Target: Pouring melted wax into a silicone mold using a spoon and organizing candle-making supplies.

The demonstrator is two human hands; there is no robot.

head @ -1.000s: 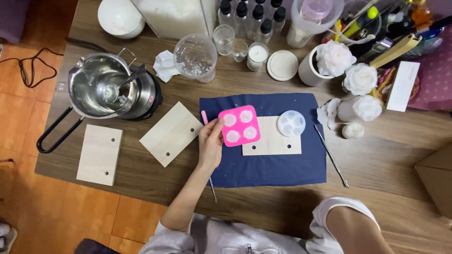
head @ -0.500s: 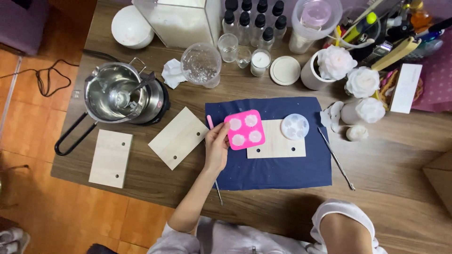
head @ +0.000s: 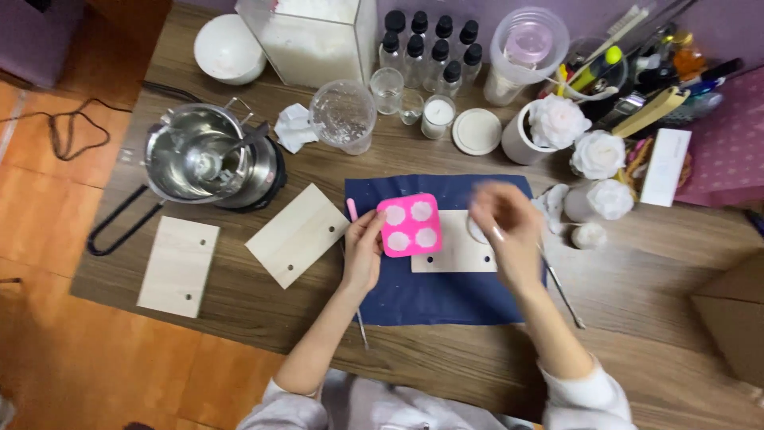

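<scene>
Wooden boards make up the tabletop [head: 637, 287], which carries a crowd of craft gear along its far edge: dark-capped bottles [head: 430, 48], a clear measuring cup [head: 344, 115], a small white candle [head: 437, 116] and white flower shapes [head: 597, 155] toward the far right corner. Near the left edge a steel pot [head: 199, 155] sits on a black burner, with two pale wooden boards [head: 239, 247] lying in front of it. At the middle, a dark blue mat [head: 446, 295] is spread flat, and on it lies a third pale board [head: 454, 253]. The left hand [head: 362, 253] holds the pink mould [head: 410, 225] by its left edge, fingers closed on it, so the mould sits tilted with its four white-filled cavities facing up, partly over the board. The right hand [head: 505, 227] hovers just to the right of the mould, blurred, its fingers loosely curled; I cannot tell whether it grips anything, though a round pale disc seems to lie under its fingertips. The mould lies between the two hands, touching the left and just apart from the right, with its long side running roughly from the near edge toward the far edge. A thin metal tool [head: 561, 291] rests on the wood beside the mat's right edge.
</scene>
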